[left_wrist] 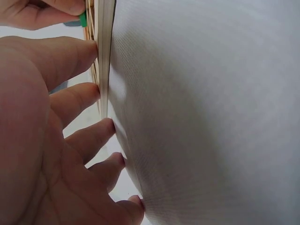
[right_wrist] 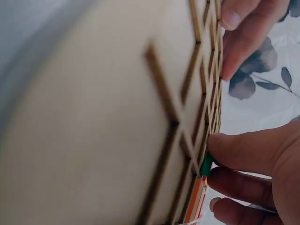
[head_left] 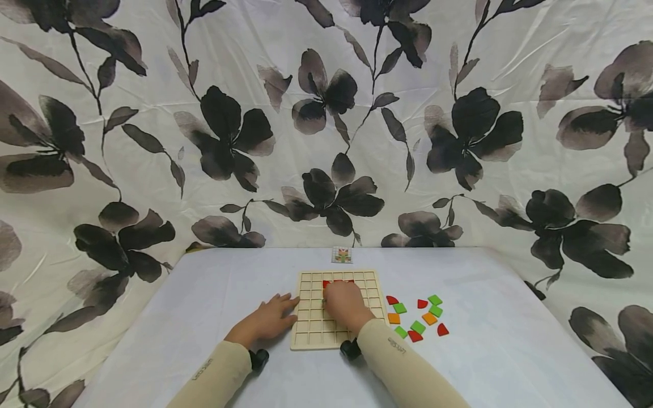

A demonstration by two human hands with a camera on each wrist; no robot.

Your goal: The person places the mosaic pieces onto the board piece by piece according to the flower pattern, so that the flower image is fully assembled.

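Note:
A square wooden grid board [head_left: 309,339] lies on the white table. My left hand [head_left: 268,319] rests at its left edge, with the thumb and a finger touching the side and the other fingers spread on the cloth. Over the upper middle of the board, my right hand [head_left: 347,304] pinches a small green tile [right_wrist: 206,164] between thumb and fingers, right at the grid. Red pieces [head_left: 325,283] sit in cells just beyond that hand. An orange piece [right_wrist: 192,202] shows beside the green tile in the right wrist view. The hand hides the cells under it.
Loose red, green and orange pieces lie to the board's right, among them a green tile [head_left: 418,327], an orange tile [head_left: 429,318] and a red piece [head_left: 442,329]. A small picture card [head_left: 342,255] lies beyond the board. A flowered cloth [head_left: 326,141] hangs behind the table.

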